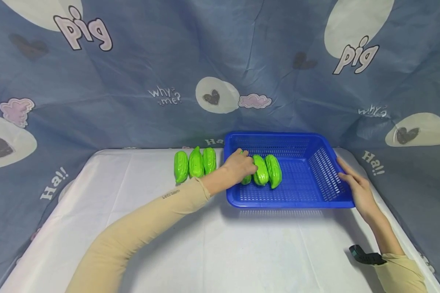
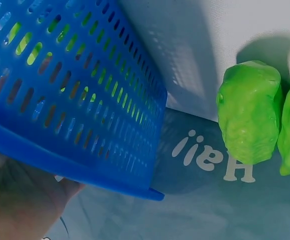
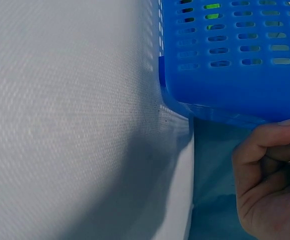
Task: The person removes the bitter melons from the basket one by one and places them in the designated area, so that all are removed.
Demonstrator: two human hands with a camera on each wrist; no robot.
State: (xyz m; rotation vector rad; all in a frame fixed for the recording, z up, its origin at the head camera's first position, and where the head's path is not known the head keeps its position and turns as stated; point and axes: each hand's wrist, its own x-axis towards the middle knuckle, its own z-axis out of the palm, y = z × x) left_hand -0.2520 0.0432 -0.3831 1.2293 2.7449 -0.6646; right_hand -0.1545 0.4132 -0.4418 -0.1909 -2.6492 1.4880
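A blue plastic basket [image 1: 289, 204] with slotted walls stands at the back right of the table. Over its left wall reaches my left hand [image 1: 238, 166], its fingers curled round a green bitter melon [image 1: 246, 179] that they partly hide. Beside it in the basket lie two more bitter melons, one in the middle [image 1: 260, 170] and one at the right [image 1: 273, 171]. Outside, left of the basket, another three bitter melons [image 1: 196, 163] lie side by side; two show in the left wrist view. My right hand [image 1: 361, 193] holds the basket's right rim with curled fingers.
White cloth covers the table [image 1: 205, 252]. A blue printed curtain [image 1: 139, 61] hangs behind it and round both sides. The black band [image 1: 366, 256] is on the right wrist.
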